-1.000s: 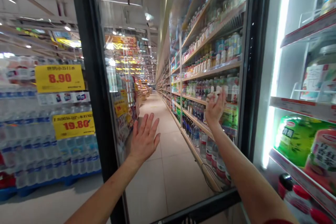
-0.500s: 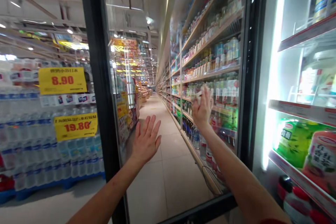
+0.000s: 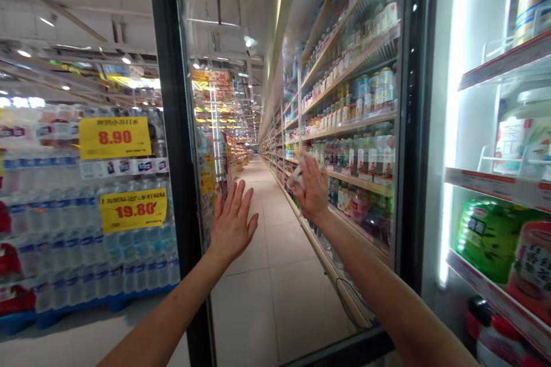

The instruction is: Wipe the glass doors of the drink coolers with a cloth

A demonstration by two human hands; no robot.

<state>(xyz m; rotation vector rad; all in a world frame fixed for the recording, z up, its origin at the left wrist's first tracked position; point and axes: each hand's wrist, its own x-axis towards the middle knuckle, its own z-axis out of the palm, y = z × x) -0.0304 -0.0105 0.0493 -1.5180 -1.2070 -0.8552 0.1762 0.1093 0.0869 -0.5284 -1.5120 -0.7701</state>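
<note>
In the middle of the frame, we see a glass door [image 3: 253,309] in a black door frame [image 3: 169,97]; its top edge is cut off and its lower right edge is partly covered by our forearm. Our left hand [image 3: 232,222], just left of centre, is flat with the fingers parted and holds nothing we can see; the palm is hidden, so we cannot tell whether it touches the pane. Our right hand [image 3: 314,190], right of centre, holds a white cloth [image 3: 295,178] under its fingers, against the glass as far as we can judge. Only a blurred edge of the cloth shows past the fingers; the rest is covered.

Shelves of bottles appear in the pane, too smeared for us to read the labels, and our right forearm hides part of the lower rows. At the right edge, a green pouch [image 3: 486,238] sits on a lit shelf beside a pink pack [image 3: 531,258] that the frame cuts off. At the left, small print on the yellow price signs [image 3: 115,137] is illegible.
</note>
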